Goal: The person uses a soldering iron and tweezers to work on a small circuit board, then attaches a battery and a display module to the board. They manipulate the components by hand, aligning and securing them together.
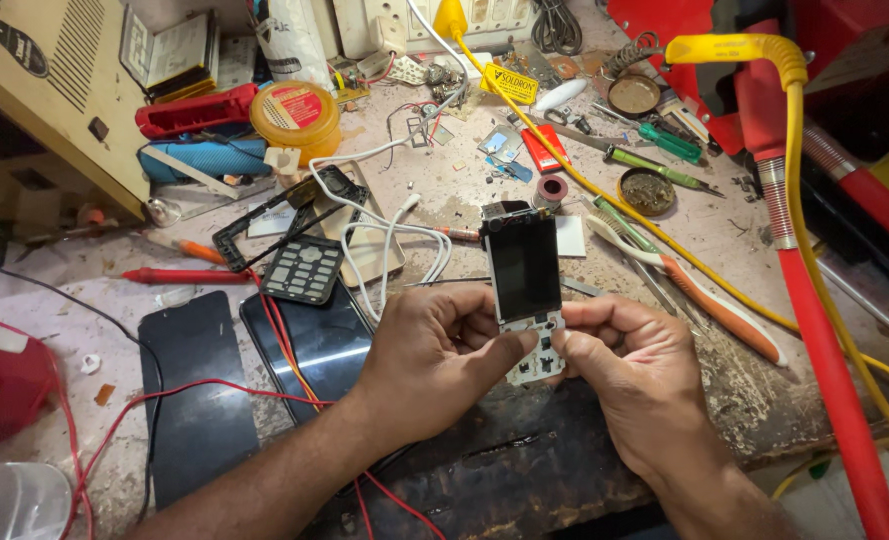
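Note:
Both my hands hold a stripped keypad phone board [524,285] with a dark screen and bare white key contacts, upright over the worn workbench. My left hand [434,350] grips its lower left edge, thumb on the contact area. My right hand [629,360] pinches the lower right edge. The phone's black keypad [304,270] and black front frame [264,215] lie to the left on the bench.
Two dark smartphones [304,345] lie at left with red wires [214,390] over them. A white cable [389,235], screwdrivers [659,170], pliers [704,295], a flux tin [647,190], an orange jar [296,115] and a yellow-handled soldering iron [734,50] surround the spot.

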